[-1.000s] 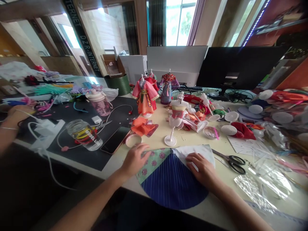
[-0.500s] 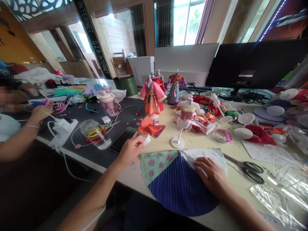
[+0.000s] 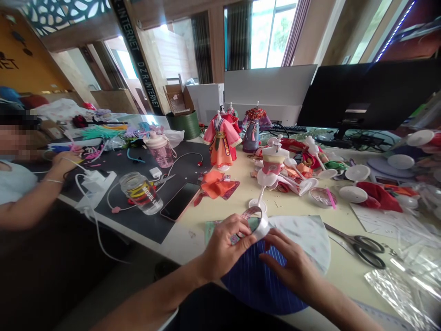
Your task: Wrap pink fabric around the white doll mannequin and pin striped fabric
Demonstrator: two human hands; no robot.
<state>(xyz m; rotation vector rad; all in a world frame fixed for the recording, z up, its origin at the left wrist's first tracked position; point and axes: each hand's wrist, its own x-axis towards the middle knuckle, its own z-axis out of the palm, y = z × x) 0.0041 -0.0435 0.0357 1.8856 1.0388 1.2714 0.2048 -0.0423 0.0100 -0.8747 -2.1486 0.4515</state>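
Note:
A roll of clear tape (image 3: 262, 226) is pinched in my left hand (image 3: 225, 243), above the round patchwork cloth. My right hand (image 3: 291, 259) is close to the roll's right side, fingers apart and bent; whether its fingertips touch the tape I cannot tell. Beneath both hands lies the cloth (image 3: 299, 230), with white, green floral and dark blue striped sections. Just behind the roll stands a small white doll stand (image 3: 274, 161) with a pink and cream top, its base partly hidden by the tape.
Black scissors (image 3: 365, 246) and clear plastic wrapping (image 3: 396, 294) lie at the right. A phone (image 3: 179, 201), an orange cloth (image 3: 217, 185) and a glass jar (image 3: 141, 193) are at the left. Dressed doll stands (image 3: 220, 142) are behind. A person's arm (image 3: 37, 195) is at far left.
My left hand has carried the tape roll from beside the phone rightward over the cloth. My right hand has lifted off the white section and moved left toward the roll. The view has shifted slightly.

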